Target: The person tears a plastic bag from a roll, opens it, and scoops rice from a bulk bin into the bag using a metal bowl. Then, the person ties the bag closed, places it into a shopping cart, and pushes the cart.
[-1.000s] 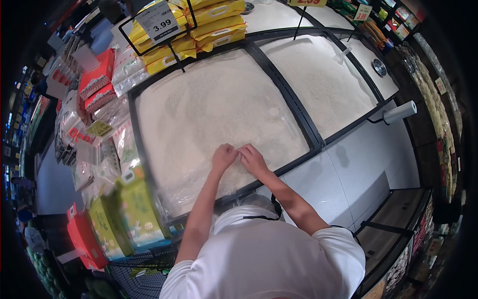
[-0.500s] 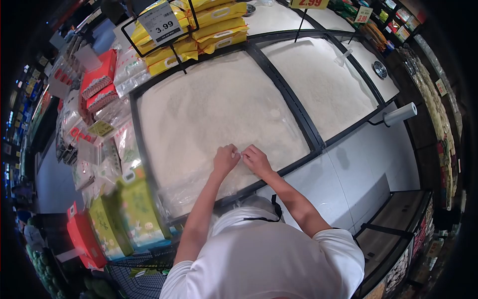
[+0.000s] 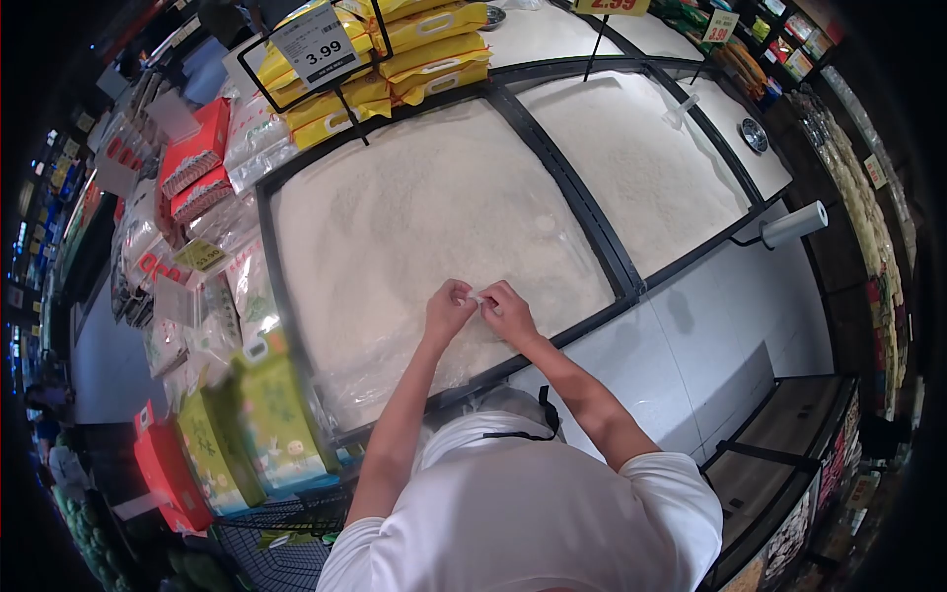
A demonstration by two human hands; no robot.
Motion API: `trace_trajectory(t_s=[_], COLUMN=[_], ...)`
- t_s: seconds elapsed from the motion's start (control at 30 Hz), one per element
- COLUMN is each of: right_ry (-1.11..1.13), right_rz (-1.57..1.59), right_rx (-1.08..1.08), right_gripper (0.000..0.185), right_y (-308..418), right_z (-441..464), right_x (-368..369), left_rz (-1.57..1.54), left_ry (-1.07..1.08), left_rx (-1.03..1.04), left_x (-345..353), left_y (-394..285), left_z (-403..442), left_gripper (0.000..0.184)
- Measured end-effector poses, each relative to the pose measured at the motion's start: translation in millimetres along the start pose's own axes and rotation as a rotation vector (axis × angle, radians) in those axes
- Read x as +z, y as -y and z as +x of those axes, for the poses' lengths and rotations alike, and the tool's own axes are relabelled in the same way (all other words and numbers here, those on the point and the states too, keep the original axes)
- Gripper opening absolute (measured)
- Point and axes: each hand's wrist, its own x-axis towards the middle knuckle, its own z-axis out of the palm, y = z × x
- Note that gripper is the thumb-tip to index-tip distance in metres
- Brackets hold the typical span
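My left hand and my right hand meet above the near part of a large black-framed bin of pale loose grain that looks like rice. Fingers of both hands pinch a small bit of translucent plastic film between them. How far the film reaches below the hands is unclear. Clear plastic sheeting lies along the bin's near edge, left of my forearms.
A second grain bin adjoins on the right, with a plastic roll mounted at its front. Yellow bags and a price sign stand behind. Packaged bags line the left, above a shopping cart.
Both hands stay at nearly the same spot. Their fingers have shifted slightly, and more of the translucent film shows between the fingertips.
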Motion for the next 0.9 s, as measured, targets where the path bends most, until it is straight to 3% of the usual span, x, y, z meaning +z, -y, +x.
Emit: trace_trajectory(t_s=[0.13,0.23,0.33,0.47,0.73,0.83,0.9], right_ry=[0.033,-0.019,0.004,0.049,0.038,0.031,0.023], right_rz=[0.165,-0.266,-0.328,-0.354,-0.254,-0.001,0.051], right_rx=[0.142,-0.242,-0.412,-0.379,-0.324,-0.004,0.064], right_gripper=[0.022,0.024,0.022,0.023,0.012,0.009,0.011], right_y=[-3,9,12,5,5,8,7], right_z=[1,3,6,9,12,8,6], right_x=[2,-4,-11,-11,-12,-12,-9], left_rz=[-0.241,-0.341,-0.313,-0.24,0.114,0.105,0.098], left_ry=[0.035,0.024,0.027,0.053,0.025,0.025,0.018], left_rx=[-0.097,-0.191,-0.227,-0.202,0.092,0.102,0.095], left_x=[3,1,-1,-1,0,2,1], left_y=[13,13,10,12,12,14,16], left_z=[3,2,2,5,8,10,11], left_gripper=[0.022,0.025,0.026,0.026,0.026,0.025,0.024])
